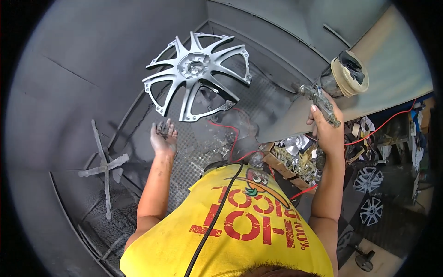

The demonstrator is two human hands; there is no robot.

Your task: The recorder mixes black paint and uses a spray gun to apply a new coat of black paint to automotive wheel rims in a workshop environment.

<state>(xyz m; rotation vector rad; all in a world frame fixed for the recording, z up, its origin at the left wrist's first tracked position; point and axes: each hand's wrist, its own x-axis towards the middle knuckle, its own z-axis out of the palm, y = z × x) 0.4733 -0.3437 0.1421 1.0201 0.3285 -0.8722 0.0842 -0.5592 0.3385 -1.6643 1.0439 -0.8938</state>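
Observation:
A silver multi-spoke wheel face (194,69) stands raised in front of me, its outer ring cut into segments. My left hand (163,138) is palm up just below its near left edge, apart from it. The fingers are half curled and spread, with grey-coated tips; nothing clearly held shows in them. On the right, my right hand (328,121) is closed around a paint-crusted spray gun (325,106). The gun's nozzle end points away and leftward, toward the wheel's side. A cup (333,83) with a pale rim and dark inside sits beside the gun's front.
A grey cross-shaped stand (107,167) is at the left. Red hose (236,138) runs over the patterned metal floor (184,150). A cardboard box (284,168) of crumpled scraps lies right of me. Two more wheel faces (368,179) lie farther right. Grey booth walls (115,51) enclose the area.

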